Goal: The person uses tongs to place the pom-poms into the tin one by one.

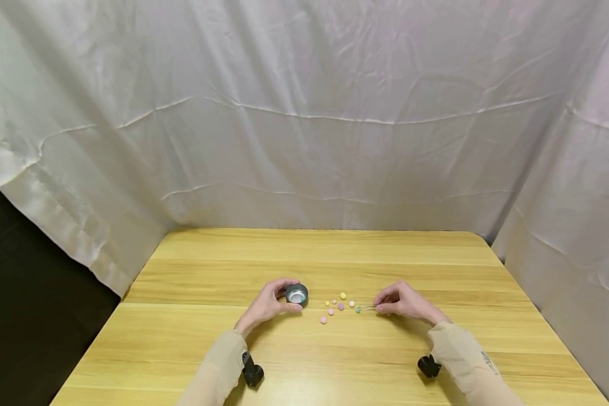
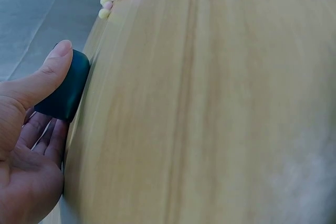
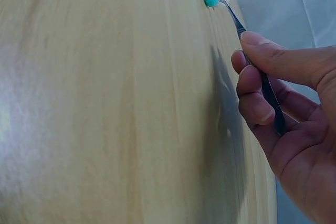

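Note:
My left hand (image 1: 269, 303) grips a small dark round tin (image 2: 76, 85) standing on the table, thumb on the near side and fingers round the far side. The tin's silvery inside faces up, with a small teal spot in it. In my right hand (image 1: 408, 303), thumb and fingers pinch metal tweezers (image 3: 269, 94) with a bent tip. The tweezers point left, and their tips are right at a small teal ball (image 3: 211, 0). A cream ball (image 1: 352, 304) sits close beside it. Between tin and tweezers lie several small pastel balls, among them a purple one (image 1: 341, 307).
A yellow ball (image 1: 343, 295) lies farthest back in the group, a pink ball (image 1: 323, 320) nearest me. The wooden table (image 1: 304, 361) reaches back to a pale hanging curtain (image 1: 304, 158), which also closes the sides. Black wrist cameras hang under both forearms.

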### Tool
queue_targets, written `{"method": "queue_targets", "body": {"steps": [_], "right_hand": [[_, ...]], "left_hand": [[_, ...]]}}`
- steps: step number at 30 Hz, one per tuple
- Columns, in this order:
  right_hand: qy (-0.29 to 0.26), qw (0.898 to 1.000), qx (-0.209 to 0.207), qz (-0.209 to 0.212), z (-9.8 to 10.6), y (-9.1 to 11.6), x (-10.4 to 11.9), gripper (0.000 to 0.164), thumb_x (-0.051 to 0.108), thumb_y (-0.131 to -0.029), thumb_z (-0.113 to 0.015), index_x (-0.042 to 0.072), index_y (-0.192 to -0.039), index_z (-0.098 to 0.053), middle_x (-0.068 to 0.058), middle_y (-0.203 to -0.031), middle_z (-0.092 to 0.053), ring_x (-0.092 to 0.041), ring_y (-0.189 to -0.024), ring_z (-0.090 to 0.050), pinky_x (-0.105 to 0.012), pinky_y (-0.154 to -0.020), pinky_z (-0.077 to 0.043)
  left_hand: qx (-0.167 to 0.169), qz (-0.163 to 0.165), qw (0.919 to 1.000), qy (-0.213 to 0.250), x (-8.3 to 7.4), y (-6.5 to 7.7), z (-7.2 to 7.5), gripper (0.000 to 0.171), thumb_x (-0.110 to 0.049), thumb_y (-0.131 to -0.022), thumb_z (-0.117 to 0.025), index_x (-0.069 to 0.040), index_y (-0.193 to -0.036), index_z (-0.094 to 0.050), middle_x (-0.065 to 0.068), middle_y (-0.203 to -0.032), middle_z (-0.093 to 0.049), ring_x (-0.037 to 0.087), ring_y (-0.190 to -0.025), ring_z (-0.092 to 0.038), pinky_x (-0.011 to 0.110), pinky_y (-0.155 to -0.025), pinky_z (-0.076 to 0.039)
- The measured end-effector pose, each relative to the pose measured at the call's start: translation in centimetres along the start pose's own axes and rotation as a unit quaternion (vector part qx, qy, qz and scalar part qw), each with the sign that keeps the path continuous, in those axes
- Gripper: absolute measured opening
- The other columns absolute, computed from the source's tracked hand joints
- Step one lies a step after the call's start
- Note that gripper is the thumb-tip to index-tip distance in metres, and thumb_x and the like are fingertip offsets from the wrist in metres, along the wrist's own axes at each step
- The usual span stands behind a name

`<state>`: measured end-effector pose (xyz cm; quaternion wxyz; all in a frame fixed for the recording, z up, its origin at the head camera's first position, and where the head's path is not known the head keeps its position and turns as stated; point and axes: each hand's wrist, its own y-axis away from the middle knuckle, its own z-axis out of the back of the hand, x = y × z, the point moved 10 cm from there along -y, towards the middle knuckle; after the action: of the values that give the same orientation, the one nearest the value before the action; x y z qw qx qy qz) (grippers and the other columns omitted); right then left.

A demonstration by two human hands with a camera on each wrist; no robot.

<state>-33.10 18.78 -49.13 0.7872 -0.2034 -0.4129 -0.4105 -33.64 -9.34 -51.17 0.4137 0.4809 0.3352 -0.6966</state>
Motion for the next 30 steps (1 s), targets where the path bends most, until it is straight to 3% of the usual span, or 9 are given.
{"method": "queue_targets", "body": {"steps": [14,30], "right_hand": [[0.005,1.0,-0.017,0.014,0.34,-0.08,0.65,0.015,0.009,-0.09,-0.074,-0.003,-0.098,-0.076,-0.019,-0.082,-0.074,-0.002,-0.064,-0.057,-0.017,-0.054,-0.048],[0.01,1.0,-0.007,0.007,0.2,0.0,0.25,0.013,0.007,-0.089,-0.074,-0.003,-0.098,-0.076,-0.019,-0.086,-0.074,0.003,-0.064,-0.053,-0.015,-0.057,-0.046]], "left_hand": [[0.0,-0.001,1.0,-0.005,0.05,0.01,0.0,0.061,-0.01,-0.083,-0.082,0.001,-0.137,-0.057,0.024,-0.133,-0.062,0.039,-0.121,-0.061,0.052,-0.106,-0.049],[0.001,-0.004,1.0,-0.006,-0.16,0.01,-0.04,0.063,-0.009,-0.083,-0.082,0.003,-0.138,-0.055,0.024,-0.134,-0.062,0.04,-0.122,-0.061,0.052,-0.107,-0.049]]}}
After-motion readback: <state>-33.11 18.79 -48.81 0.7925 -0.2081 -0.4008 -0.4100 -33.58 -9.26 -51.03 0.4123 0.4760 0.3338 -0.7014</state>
